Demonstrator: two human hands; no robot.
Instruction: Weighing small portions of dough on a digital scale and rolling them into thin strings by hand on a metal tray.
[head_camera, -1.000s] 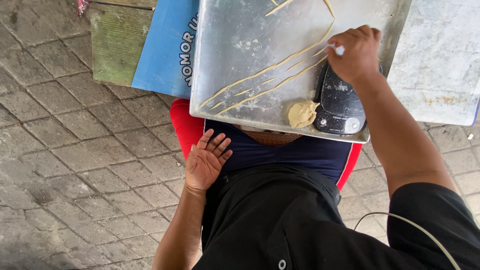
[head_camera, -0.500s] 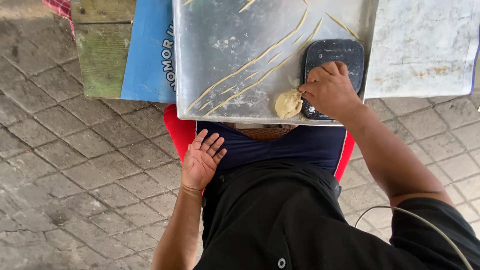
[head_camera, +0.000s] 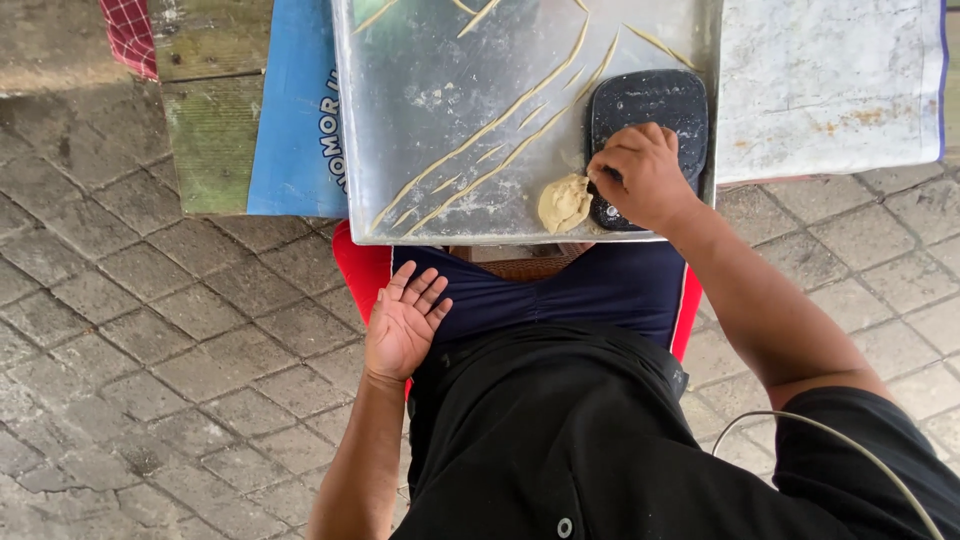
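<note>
A dough lump is being touched by the curled right hand beside rolled strips; the left hand is resting flat, released.

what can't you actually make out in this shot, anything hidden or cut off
- Head view: the near end of the black scale lies under the right hand, so what the fingertips touch is hidden.
- Head view: the metal tray and its dough strips are cut off by the top edge.
- Head view: where the dough lump meets the scale is too small to tell.
- Head view: the seat under the left hand is mostly covered by the person's body.
</note>
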